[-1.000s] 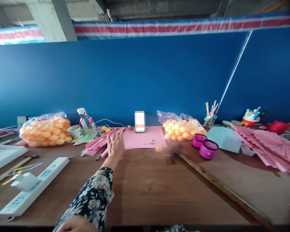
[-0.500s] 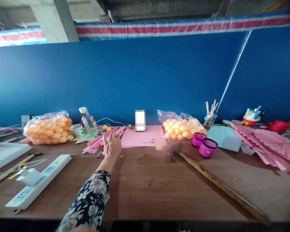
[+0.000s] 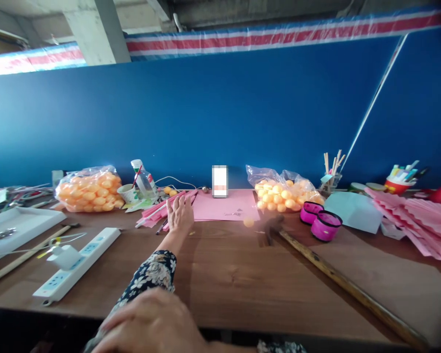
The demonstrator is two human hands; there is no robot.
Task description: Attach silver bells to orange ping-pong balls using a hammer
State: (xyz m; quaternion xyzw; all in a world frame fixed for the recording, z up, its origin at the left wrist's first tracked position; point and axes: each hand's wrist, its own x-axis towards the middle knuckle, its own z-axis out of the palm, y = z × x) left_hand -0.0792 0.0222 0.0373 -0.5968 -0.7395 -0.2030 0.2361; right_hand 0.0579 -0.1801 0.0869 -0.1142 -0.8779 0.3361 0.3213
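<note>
My left hand (image 3: 180, 214) stretches forward with its fingers apart, palm down by the pink paper strips and sticks (image 3: 156, 212). It holds nothing. Beyond it lies a pink sheet (image 3: 209, 208) with small metal pieces (image 3: 237, 213) on it. Low in the view, my right hand (image 3: 150, 323) crosses over my left arm. Its bent fingers wrap over the floral left sleeve (image 3: 147, 279); the fingertips are hidden and slightly blurred. An orange ball (image 3: 248, 222) sits near the blurred head of a hammer (image 3: 316, 260) with a long wooden handle.
Bags of orange balls (image 3: 91, 191) (image 3: 279, 196) stand at left and right. A white power strip (image 3: 90, 255), a white tray (image 3: 33, 215) and a long wooden-handled tool (image 3: 29, 255) lie left. Magenta cuffs (image 3: 326, 228) and folded pink paper (image 3: 422, 225) lie right. A blurred white rectangle (image 3: 220, 179) stands behind.
My right hand has risen from the bottom edge and now lies over my left sleeve. My left hand keeps its place by the strips. The whole view has shifted slightly.
</note>
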